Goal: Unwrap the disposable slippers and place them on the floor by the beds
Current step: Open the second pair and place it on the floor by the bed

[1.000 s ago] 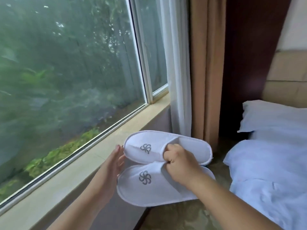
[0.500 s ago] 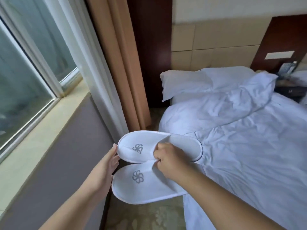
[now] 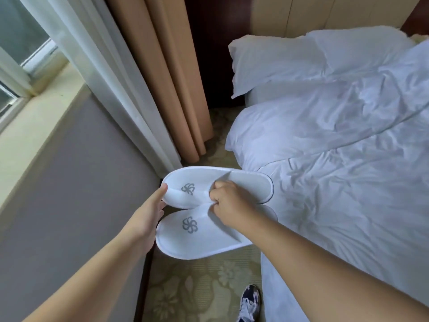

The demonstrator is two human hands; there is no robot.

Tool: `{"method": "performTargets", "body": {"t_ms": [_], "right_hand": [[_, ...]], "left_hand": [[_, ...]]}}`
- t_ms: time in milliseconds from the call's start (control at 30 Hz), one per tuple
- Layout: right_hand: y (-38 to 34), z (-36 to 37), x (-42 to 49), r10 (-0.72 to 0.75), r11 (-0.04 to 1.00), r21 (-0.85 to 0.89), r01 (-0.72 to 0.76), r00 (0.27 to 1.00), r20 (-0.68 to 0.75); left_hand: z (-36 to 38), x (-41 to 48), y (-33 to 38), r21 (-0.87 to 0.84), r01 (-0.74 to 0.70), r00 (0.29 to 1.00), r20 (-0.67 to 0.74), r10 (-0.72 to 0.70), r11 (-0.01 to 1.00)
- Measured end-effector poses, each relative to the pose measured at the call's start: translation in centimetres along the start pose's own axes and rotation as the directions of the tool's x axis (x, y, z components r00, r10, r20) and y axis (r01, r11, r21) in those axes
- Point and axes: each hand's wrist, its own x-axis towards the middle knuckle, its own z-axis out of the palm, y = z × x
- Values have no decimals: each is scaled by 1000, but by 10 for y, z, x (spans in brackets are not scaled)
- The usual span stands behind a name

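Observation:
Two white disposable slippers, each with a grey pinwheel logo, are held side by side in the air over the gap between the wall and the bed. The far slipper (image 3: 243, 184) and the near slipper (image 3: 185, 240) have no wrapper on them. My right hand (image 3: 228, 201) pinches both uppers together at their openings. My left hand (image 3: 148, 214) rests against the toe ends, thumb on the far slipper's toe.
A bed with a rumpled white duvet (image 3: 348, 170) and pillows (image 3: 278, 59) fills the right. Beige curtains (image 3: 167, 73) and a sheer curtain (image 3: 104, 73) hang ahead, beside the window sill (image 3: 39, 122). Patterned carpet (image 3: 197, 287) runs along the narrow gap. My sneaker (image 3: 249, 303) shows below.
My view has swung from the window down toward the floor strip and the bed. Both hands keep the same hold on the slippers, which have come lower.

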Motion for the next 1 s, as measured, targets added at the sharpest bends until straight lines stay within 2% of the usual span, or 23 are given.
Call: {"method": "performTargets", "body": {"t_ms": [300,600,800,1000], "right_hand": [[56,43,46,163,984,60,-167,985,60],[64,115,74,318,946,38,-323,943,98],[90,196,98,338,934,67,-350,930,145],[172,283,116,304,942,90,-323,936,178]], "left_hand": [[-1,111,-5,13,133,989,61,-133,991],[-34,188,-47,106,242,957,141,-255,964],[-60,254,-92,120,287,947,112,-300,950],[-32,337,-174,78,334,941,35,-337,939]]}}
